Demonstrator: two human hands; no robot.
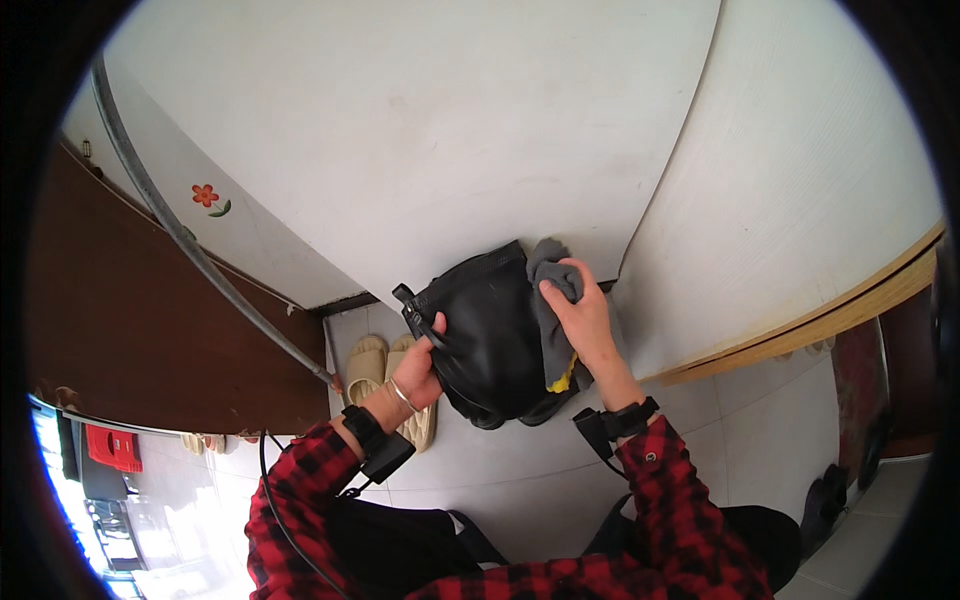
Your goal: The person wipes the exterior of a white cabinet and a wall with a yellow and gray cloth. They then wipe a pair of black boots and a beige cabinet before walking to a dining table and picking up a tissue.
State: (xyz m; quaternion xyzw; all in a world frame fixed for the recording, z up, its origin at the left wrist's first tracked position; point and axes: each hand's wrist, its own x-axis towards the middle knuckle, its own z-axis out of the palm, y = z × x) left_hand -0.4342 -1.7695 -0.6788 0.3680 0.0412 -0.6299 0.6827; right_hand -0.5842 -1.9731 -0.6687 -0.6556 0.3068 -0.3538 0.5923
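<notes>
A black leather bag (pixel 487 330) with a zipper and a strap is in front of me, above the tiled floor. My left hand (pixel 420 373) grips its left side near the zipper end, the thumb on top. In my right hand (pixel 583 311) is a bunched grey cloth (pixel 555 289) with a yellow patch at its lower end. The cloth lies against the right side of the bag. What the bag rests on underneath is hidden.
Beige slippers (pixel 367 364) stand on the floor left of the bag. Beyond it rises a white panel (pixel 450 135). A grey metal pipe (pixel 202 259) runs by a dark brown panel (pixel 172 322) at left. Wooden edging (pixel 810 334) is at right; dark shoes (pixel 821 506) are lower right.
</notes>
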